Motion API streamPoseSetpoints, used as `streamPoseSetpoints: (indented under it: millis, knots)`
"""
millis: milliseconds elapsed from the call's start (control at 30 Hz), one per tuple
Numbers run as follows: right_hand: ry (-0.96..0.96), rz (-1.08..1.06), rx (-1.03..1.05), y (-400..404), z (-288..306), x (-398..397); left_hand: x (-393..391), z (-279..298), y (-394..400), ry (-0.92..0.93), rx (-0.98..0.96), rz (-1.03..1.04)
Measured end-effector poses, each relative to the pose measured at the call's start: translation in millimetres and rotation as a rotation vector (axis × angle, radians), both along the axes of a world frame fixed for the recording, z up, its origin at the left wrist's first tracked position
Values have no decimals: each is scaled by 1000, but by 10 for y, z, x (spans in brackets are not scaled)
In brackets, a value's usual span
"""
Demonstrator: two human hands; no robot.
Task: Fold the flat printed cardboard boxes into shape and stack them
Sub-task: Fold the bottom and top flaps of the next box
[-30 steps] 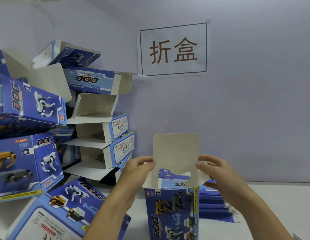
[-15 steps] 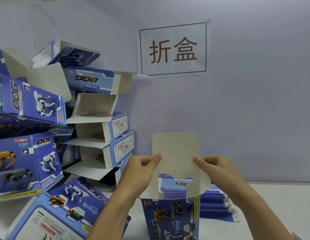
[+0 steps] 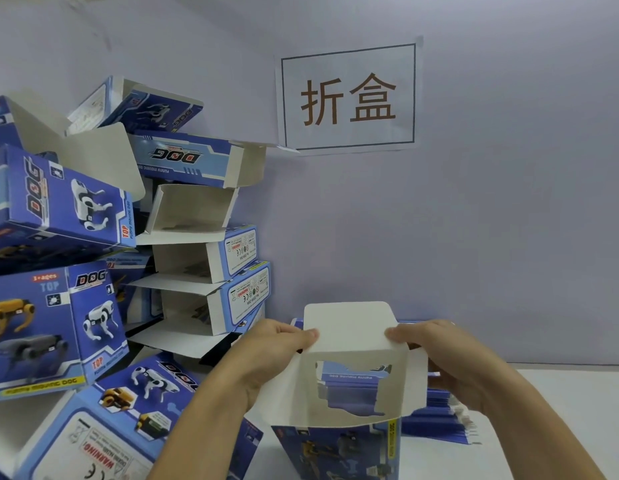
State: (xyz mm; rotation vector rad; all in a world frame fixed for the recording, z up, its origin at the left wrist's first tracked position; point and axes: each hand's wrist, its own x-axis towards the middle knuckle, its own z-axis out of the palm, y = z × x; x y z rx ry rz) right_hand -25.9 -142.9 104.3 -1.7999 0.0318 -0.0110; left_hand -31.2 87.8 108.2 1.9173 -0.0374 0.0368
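A blue printed box (image 3: pixel 339 448) stands upright at the bottom centre, its white top flap (image 3: pixel 349 327) raised toward me. My left hand (image 3: pixel 273 348) pinches the flap's left edge. My right hand (image 3: pixel 436 351) pinches its right edge. The flap has a cut-out window, and blue cardboard shows through it. Behind the box lies a pile of flat blue boxes (image 3: pixel 439 417). A leaning stack of folded boxes (image 3: pixel 204 271) fills the left side.
A paper sign (image 3: pixel 348 97) with two characters hangs on the pale wall. More folded boxes (image 3: pixel 59 327) crowd the far left, and one lies on its side (image 3: pixel 121 420) near my left forearm. White tabletop (image 3: pixel 543 403) shows at the right.
Both hands have slid up the flap's side edges and the flap has tilted further back toward me, so the window cut-out shows more.
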Motion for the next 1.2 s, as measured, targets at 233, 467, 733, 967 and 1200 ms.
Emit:
streamPoseSetpoints:
  millis: [233, 467, 733, 967, 1200]
  knots:
    - [-243, 53, 66, 14, 35, -40, 2, 1, -16, -243, -81, -36]
    - [-657, 1, 110, 62, 165, -160, -90, 107, -49, -451, -97, -121]
    - [-723, 21, 103, 101, 199, -213, -166, 143, -222, -599, -278, -83]
    - [-762, 30, 108, 144, 210, -241, -264, 180, -253, -629, -257, -128]
    - [-789, 29, 124, 170, 198, -242, -274, 179, -269, -649, -282, -111]
